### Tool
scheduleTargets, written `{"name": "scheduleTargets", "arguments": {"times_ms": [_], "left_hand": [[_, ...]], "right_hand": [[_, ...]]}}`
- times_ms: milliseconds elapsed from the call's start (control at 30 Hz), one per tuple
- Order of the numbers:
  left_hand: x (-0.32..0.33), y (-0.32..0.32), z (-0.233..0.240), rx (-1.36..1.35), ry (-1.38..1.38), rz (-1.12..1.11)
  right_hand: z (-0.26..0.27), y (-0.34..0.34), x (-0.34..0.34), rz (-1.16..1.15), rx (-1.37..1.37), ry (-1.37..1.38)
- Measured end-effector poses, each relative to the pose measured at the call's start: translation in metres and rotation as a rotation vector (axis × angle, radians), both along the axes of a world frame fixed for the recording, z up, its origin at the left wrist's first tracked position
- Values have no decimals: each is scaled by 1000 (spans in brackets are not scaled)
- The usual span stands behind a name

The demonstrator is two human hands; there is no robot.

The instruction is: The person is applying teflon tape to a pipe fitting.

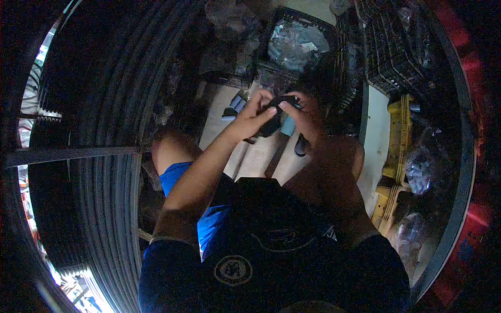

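Between my two hands is a dark, curved object [273, 121] of a kind I cannot make out. My left hand [254, 113] grips its left side, thumb on top. On its upper right side, my right hand [301, 111] holds it with the thumb pressed near the other thumb. A light blue, tube-like piece [289, 125] shows just below my right hand; whether it is held or lying behind is unclear. Several grey-blue cylindrical pieces [236, 105] lie on the pale surface beyond my left hand. Another dark rounded piece [300, 146] is partly hidden beneath my right hand.
A dark crate [332, 27] holding a clear plastic bag of pale blue items [298, 45] stands ahead. Stacked black crates [391, 51], yellow crates [398, 137] and clear bags [419, 170] are on the right. Tall dark ribbed stacks [105, 187] rise on the left.
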State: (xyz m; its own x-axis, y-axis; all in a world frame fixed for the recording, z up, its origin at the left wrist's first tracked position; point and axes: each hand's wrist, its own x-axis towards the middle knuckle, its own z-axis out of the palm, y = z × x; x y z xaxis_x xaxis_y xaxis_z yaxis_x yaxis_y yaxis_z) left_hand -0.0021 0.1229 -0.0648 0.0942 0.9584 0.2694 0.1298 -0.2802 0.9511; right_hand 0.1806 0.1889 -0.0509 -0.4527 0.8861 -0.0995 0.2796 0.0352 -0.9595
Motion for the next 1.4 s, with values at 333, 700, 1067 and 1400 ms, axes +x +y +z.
{"name": "scheduleTargets", "arguments": {"times_ms": [333, 700, 1067, 1400], "left_hand": [[-10, 3, 3, -178, -70, 137], [-12, 3, 9, 19, 109, 295], [-19, 1, 14, -339, -364, 310], [-11, 3, 15, -118, -192, 284]], "right_hand": [[-17, 10, 26, 67, 445, 112], [-21, 25, 22, -355, -328, 426], [-21, 12, 17, -133, -480, 702], [1, 5, 11, -107, -276, 584]]}}
